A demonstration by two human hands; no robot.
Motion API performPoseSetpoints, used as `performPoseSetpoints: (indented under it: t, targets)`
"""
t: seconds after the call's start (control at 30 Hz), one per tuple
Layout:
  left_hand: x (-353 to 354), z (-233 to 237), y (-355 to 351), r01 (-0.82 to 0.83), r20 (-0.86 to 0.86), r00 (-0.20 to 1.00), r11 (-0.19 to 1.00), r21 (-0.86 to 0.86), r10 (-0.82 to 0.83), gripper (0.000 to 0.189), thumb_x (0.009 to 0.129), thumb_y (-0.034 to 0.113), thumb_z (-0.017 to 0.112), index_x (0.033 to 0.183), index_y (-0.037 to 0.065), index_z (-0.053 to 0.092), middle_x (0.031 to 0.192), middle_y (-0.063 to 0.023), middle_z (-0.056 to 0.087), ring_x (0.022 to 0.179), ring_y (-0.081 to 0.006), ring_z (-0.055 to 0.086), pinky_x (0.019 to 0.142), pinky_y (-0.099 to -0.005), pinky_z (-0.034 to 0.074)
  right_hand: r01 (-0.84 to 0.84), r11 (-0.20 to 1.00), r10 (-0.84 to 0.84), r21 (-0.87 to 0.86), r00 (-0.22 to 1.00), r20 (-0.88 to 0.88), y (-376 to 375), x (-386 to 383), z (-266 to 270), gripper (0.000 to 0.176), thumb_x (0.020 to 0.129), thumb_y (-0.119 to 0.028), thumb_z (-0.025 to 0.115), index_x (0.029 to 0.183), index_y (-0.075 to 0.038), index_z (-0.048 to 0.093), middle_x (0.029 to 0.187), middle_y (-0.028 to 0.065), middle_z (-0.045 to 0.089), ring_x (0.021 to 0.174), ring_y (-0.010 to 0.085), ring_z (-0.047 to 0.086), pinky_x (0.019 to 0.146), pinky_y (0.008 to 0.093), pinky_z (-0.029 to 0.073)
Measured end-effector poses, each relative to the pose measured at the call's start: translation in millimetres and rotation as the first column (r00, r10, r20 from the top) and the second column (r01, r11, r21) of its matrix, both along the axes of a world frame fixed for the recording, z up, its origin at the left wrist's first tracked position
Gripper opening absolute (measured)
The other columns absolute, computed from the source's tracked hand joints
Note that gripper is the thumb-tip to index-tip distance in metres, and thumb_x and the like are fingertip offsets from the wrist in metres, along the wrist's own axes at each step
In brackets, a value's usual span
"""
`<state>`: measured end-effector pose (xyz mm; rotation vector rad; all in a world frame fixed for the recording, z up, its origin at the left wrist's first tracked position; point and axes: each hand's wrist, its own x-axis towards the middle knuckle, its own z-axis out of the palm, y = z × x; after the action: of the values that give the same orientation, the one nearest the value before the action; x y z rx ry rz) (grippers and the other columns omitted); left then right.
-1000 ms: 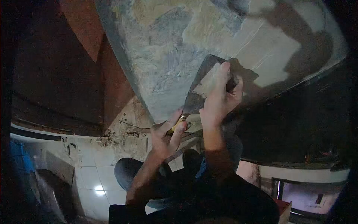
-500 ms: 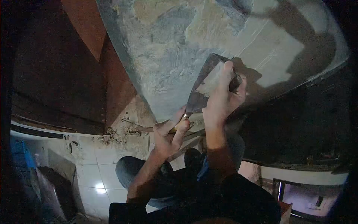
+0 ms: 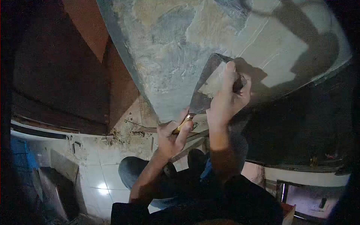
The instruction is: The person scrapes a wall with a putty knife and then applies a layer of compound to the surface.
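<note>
scraper [image 3: 201, 99] right in front of the patchy grey surface [image 3: 165, 56], left hand [image 3: 171, 137] clamped round its yellow handle [image 3: 184, 125], right hand [image 3: 227, 98] up at the blade [image 3: 198, 105], fingers curled (on what, can't tell), pale paste [image 3: 215, 79] there too.

- Scraper handle [image 3: 181, 126]: mostly concealed by left hand [image 3: 169, 141].
- Dark item [image 3: 239, 84], 2 o'clock: part-covered by right hand [image 3: 226, 100].
- Plastered surface [image 3: 161, 56]: cropped at 12 o'clock.
- Debris [image 3: 120, 139], 8 o'clock: too small to identify.
</note>
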<state>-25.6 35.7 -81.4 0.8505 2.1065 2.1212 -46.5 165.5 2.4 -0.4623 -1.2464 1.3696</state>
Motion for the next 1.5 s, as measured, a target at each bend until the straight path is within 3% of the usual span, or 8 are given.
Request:
performPoseSetpoints:
  t: [0.1,0.63,0.77,0.93,1.23,1.37,1.43,1.5]
  targets:
    - [-3,1,6,-0.027,-0.129,0.991,0.997,0.073,0.037,0.031,0.085,0.015,0.059,0.113,0.002,0.057,0.083,-0.0089,0.066,0.069,-0.0072,0.057,0.064,-0.0221,0.046,-0.010,0.999,0.008,-0.037,0.999,-0.043,0,0,3,0.024,0.081,-0.021,0.066,0.080,-0.002,0.051,0.075,-0.0008,0.052,0.068,0.0073,0.045,0.063,0.0228,0.039]
    - [-1,-5,7,0.039,-0.117,0.993,0.972,0.230,-0.012,0.031,0.085,0.010,0.059,0.111,-0.005,0.055,0.088,-0.0103,0.064,0.071,-0.0079,0.056,0.065,-0.0215,0.045,-0.024,1.000,0.024,0.008,0.999,-0.023,0,5,4,0.024,0.079,-0.019,0.067,0.083,-0.003,0.051,0.079,-0.0001,0.053,0.073,0.0084,0.048,0.068,0.0246,0.041]
    - [2,8,8,0.009,-0.107,0.994,0.987,0.163,0.008,0.023,0.084,0.010,0.059,0.102,-0.006,0.058,0.087,-0.0097,0.063,0.069,-0.0075,0.054,0.062,-0.0214,0.044,-0.063,0.998,0.063,-0.005,0.997,-0.038,1,5,4,0.024,0.078,-0.019,0.068,0.083,-0.003,0.051,0.079,-0.0005,0.054,0.073,0.0080,0.048,0.068,0.0238,0.041]
    - [1,1,1,0.011,-0.033,0.999,0.998,-0.061,-0.013,0.012,0.084,0.010,0.058,0.083,-0.002,0.057,0.060,-0.0019,0.054,0.054,-0.0069,0.048,0.049,-0.0238,0.040,-0.054,0.999,0.054,0.001,0.995,-0.090,0,4,6,0.022,0.078,-0.017,0.068,0.080,-0.003,0.051,0.076,-0.0008,0.054,0.072,0.0070,0.048,0.067,0.0230,0.041]
    - [3,2,8,0.015,0.077,0.997,1.000,0.016,-0.016,0.020,0.083,0.016,0.061,0.075,-0.001,0.053,0.055,-0.0011,0.051,0.051,-0.0066,0.045,0.044,-0.0248,0.037,-0.058,0.997,0.063,0.057,0.995,-0.083,4,2,1,0.021,0.079,-0.016,0.067,0.081,-0.003,0.051,0.076,-0.0009,0.054,0.073,0.0063,0.047,0.067,0.0225,0.041]
    - [0,-5,3,0.016,0.050,0.999,0.999,-0.043,-0.014,0.021,0.084,0.016,0.060,0.074,-0.001,0.052,0.056,-0.0017,0.051,0.052,-0.0060,0.043,0.044,-0.0246,0.037,-0.082,0.997,0.081,-0.005,0.993,-0.089,-1,2,4,0.020,0.079,-0.016,0.067,0.082,-0.003,0.051,0.077,-0.0005,0.055,0.073,0.0066,0.048,0.067,0.0223,0.041]
    - [-1,-5,1,0.049,-0.036,0.998,0.994,-0.100,-0.053,0.020,0.088,0.014,0.052,0.097,-0.002,0.059,0.066,0.0029,0.050,0.057,-0.0035,0.042,0.049,-0.0196,0.032,-0.062,0.998,0.061,-0.007,0.996,-0.057,-1,2,4,0.020,0.079,-0.015,0.067,0.082,-0.003,0.051,0.078,-0.0003,0.055,0.073,0.0069,0.048,0.067,0.0220,0.042]
    - [1,-10,2,0.070,0.013,0.998,0.996,-0.051,-0.069,0.020,0.089,0.014,0.051,0.097,-0.002,0.059,0.066,0.0027,0.050,0.057,-0.0034,0.043,0.049,-0.0194,0.032,-0.065,0.998,0.066,0.005,0.996,-0.055,3,2,-1,0.021,0.079,-0.015,0.067,0.083,-0.003,0.051,0.078,-0.0001,0.055,0.073,0.0070,0.048,0.067,0.0225,0.042]
